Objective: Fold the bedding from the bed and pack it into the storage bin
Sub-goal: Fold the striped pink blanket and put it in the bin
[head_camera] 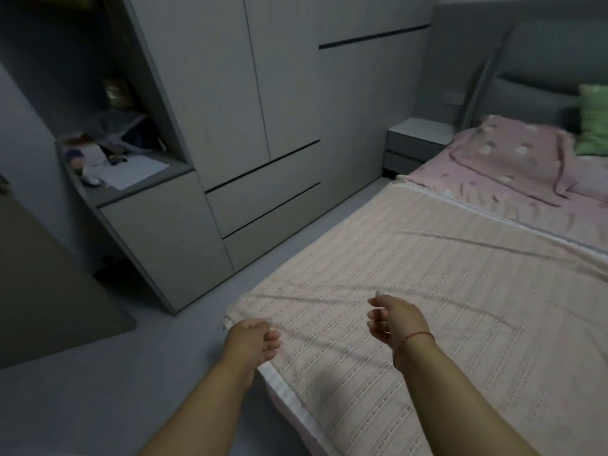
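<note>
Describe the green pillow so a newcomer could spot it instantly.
Start at the grey padded headboard at the far right. Leaning against it, beside the pink spotted pillow, is the green pillow. It is the only green item on the bed.

Pink blanket [411, 291] woven cloth, ribbed; wardrobe [230, 93] matt, prob. laminate.

Both hands low centre over pink blanket [427, 291] on bed: left hand [255, 339] pinches blanket corner, right hand [393, 319] fingers loosely curled, holding nothing.
</note>
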Demonstrator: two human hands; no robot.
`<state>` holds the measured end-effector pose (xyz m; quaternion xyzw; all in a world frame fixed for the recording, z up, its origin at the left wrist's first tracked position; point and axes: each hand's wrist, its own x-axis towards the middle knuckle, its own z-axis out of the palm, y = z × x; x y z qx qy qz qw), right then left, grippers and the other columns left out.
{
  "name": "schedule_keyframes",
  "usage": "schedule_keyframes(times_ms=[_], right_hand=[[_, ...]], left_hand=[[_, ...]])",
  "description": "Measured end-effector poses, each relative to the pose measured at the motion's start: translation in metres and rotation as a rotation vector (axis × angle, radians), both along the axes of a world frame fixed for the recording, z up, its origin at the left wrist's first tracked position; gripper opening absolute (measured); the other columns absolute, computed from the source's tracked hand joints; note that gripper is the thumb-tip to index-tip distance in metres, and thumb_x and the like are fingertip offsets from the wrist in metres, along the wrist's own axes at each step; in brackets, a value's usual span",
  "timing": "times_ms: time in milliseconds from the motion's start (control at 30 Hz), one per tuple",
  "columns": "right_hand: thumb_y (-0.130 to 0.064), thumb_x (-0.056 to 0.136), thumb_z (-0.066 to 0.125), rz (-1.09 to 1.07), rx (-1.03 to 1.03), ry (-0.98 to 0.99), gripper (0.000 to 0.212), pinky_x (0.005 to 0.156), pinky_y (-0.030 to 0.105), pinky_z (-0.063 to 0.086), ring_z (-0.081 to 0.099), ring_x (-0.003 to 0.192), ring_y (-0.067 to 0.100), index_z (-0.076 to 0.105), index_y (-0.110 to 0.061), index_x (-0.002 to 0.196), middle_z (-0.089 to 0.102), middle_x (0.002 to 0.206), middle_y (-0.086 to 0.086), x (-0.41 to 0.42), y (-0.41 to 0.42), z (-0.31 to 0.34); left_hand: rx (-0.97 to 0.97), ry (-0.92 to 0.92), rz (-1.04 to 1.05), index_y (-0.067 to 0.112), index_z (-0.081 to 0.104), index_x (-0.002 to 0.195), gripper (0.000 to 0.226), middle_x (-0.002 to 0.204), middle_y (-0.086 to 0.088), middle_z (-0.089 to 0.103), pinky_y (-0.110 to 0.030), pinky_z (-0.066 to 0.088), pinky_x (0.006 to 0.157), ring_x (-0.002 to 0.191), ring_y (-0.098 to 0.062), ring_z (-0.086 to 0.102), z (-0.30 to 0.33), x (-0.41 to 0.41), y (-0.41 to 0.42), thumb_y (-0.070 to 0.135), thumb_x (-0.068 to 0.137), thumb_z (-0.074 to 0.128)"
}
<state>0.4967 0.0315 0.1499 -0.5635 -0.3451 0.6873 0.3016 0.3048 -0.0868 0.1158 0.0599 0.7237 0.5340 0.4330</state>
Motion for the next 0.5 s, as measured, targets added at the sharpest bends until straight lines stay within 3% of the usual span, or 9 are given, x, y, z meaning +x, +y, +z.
schedule_keyframes(times_ms=[167, 333, 500], right_hand=[[-0.014, 0.094, 0.052, 0.134, -0.02, -0.029, 0.017, 0.056, 0.028, 0.041, 0.044, 0.052, 0.019, 0.058, 0.0, 0.101, 0.05, 0.065, 0.011, -0.068, 0.04, -0.022], [-0.016, 0.095, 0.05, 0.23, -0.047, -0.056, 0.016, 0.056, 0.028, 0.041, 0.044, 0.053, 0.019, 0.056, -0.003, 0.09, 0.049, 0.064, 0.01, -0.12, 0.057, -0.039], [-0.019, 0.096, 0.049, 0.26, -0.094, -0.11, 0.022, 0.056, 0.026, 0.04, 0.044, 0.053, 0.019, 0.056, -0.006, 0.079, 0.049, 0.064, 0.01, -0.169, 0.072, -0.07]], left_hand=[[-0.019, -0.054, 0.152, 0.005, 0.058, 0.096, 0.01, 0.076, -0.013, 0.061, -0.031, 0.051, 0.063, 0.066, -0.021, 0.058, -0.024, -0.047, 0.019, 0.009, 0.097, 0.049], [-0.032, -0.156, 0.259, 0.002, 0.054, 0.106, 0.014, 0.079, -0.012, 0.058, -0.032, 0.049, 0.065, 0.068, -0.022, 0.057, -0.051, -0.082, 0.031, 0.012, 0.098, 0.048], [-0.068, -0.245, 0.321, 0.004, 0.055, 0.097, 0.011, 0.079, -0.01, 0.053, -0.032, 0.049, 0.067, 0.068, -0.021, 0.057, -0.087, -0.127, 0.044, 0.013, 0.098, 0.049]])
